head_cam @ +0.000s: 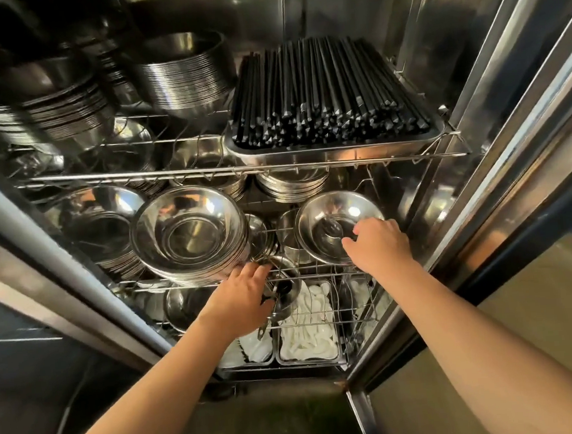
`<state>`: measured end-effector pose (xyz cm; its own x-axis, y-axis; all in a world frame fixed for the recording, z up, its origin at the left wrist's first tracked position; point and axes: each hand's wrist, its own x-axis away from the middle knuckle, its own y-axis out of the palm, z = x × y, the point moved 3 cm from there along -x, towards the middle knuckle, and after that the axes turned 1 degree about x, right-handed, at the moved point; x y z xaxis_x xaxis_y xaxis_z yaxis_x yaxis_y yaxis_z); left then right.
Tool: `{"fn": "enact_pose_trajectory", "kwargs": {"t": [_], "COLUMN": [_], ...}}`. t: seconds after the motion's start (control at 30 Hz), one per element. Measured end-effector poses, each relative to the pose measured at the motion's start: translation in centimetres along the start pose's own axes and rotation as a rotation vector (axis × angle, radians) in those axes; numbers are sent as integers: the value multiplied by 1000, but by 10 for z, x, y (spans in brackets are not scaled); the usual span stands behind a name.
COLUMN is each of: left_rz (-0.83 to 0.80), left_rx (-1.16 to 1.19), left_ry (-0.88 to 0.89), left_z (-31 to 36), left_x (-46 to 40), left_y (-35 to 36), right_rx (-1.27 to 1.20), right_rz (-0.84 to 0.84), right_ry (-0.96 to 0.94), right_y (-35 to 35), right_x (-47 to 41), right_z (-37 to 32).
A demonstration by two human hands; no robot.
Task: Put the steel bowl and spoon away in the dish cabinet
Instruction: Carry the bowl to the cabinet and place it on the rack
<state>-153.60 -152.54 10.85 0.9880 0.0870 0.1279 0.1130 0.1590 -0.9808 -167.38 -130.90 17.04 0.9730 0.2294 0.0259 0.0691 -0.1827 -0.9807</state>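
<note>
The dish cabinet stands in front of me with its wire shelves showing. A shallow steel bowl rests tilted on the right of the middle shelf. My right hand grips its near right rim. My left hand is at the front edge of the middle shelf, fingers curled around a steel spoon. The spoon's handle end pokes out below my palm. Its head lies beside a small steel cup, and most of the spoon is hidden by my fingers.
A tall stack of steel bowls fills the middle shelf to the left of my hands. A tray of black chopsticks and more bowl stacks sit on the top shelf. Trays of white spoons lie below. A steel door frame runs along the right.
</note>
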Motion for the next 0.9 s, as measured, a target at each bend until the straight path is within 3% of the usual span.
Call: {"fn": "enact_pose_trajectory", "kwargs": {"t": [0.23, 0.6, 0.73, 0.9], "left_rz": [62, 103, 110, 79], "left_rx": [-199, -164, -117, -42], "left_ry": [-55, -76, -95, -102], "left_z": [-7, -6, -4, -9], "left_x": [20, 29, 27, 26], "left_y": [16, 29, 30, 27], "right_rx": [60, 5, -209, -436], "right_rz": [-24, 49, 82, 2], "right_ry": [17, -118, -197, -254], "right_y": [9, 8, 3, 0], "right_x": [-2, 16, 43, 85], "right_z": [-6, -5, -4, 0]}}
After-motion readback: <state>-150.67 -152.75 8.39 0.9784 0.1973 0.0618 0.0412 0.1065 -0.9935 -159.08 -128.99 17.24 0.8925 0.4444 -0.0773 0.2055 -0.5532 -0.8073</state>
